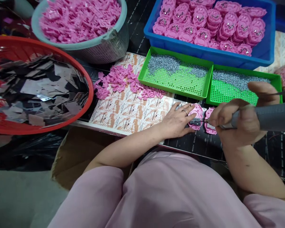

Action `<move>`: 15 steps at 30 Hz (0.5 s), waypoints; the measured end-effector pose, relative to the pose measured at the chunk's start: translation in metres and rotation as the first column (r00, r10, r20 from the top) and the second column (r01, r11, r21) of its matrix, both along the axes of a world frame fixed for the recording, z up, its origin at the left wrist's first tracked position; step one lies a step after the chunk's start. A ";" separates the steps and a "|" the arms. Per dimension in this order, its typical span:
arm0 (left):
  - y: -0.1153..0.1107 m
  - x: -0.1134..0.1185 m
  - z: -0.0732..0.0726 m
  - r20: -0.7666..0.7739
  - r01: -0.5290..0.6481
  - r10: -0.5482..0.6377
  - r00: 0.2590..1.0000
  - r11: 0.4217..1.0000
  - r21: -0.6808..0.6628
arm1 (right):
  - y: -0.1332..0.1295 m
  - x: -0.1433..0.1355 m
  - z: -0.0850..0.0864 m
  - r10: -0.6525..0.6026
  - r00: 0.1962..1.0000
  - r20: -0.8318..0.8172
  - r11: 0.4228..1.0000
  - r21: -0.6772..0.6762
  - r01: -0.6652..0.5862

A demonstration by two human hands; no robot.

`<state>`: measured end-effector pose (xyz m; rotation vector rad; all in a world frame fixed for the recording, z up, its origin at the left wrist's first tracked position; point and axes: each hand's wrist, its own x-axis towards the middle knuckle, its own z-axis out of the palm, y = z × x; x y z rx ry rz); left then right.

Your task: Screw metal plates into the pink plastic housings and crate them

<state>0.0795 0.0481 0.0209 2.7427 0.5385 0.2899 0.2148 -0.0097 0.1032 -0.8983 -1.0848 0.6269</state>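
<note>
The left hand, fingers spread, touches the pink piece just to its right on the counter (long axis running near to far). The right hand, farther off, grips a gray driver aimed leftward toward that piece.

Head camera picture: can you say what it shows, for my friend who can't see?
A person's left hand touches a pink piece while the right hand points a grey tool at it. Beyond are two green trays of small metal bits and a blue bin of pink parts; a red basket sits left.
</note>
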 end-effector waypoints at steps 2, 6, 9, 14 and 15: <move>-0.001 0.000 0.000 0.001 -0.003 0.003 1.000 1.000 0.010 | 0.000 -0.007 -0.001 0.006 1.000 -0.004 1.000 0.024 -0.006; -0.001 0.000 0.000 0.004 -0.006 0.005 1.000 1.000 0.026 | 0.000 -0.004 -0.005 0.017 1.000 -0.012 0.999 0.041 -0.016; -0.002 0.000 0.001 0.006 -0.008 0.007 1.000 0.999 0.032 | -0.001 -0.001 -0.008 0.029 1.000 0.003 0.999 0.038 -0.030; -0.002 0.001 0.004 -0.017 -0.009 0.009 1.000 0.999 0.032 | -0.001 0.004 -0.018 0.073 0.995 0.067 0.996 0.049 -0.076; -0.002 0.002 0.005 -0.025 -0.008 0.009 1.000 0.999 0.035 | -0.001 0.004 -0.021 0.089 0.993 0.073 0.996 0.026 -0.091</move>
